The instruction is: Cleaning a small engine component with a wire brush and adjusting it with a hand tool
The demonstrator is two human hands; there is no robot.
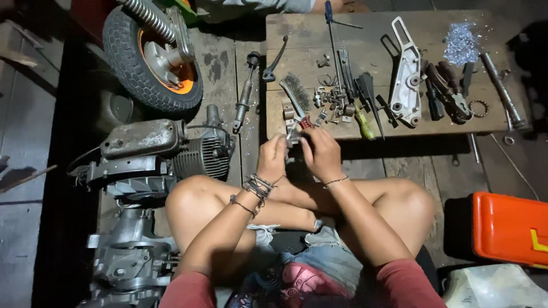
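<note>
We pinch a small metal part [294,136] between our left hand [272,158] and right hand [321,153], both closed on it at the near edge of the low wooden board [297,34]. A wire brush [294,91] lies just beyond it, and an engine [171,151] sits near our left knee.
</note>
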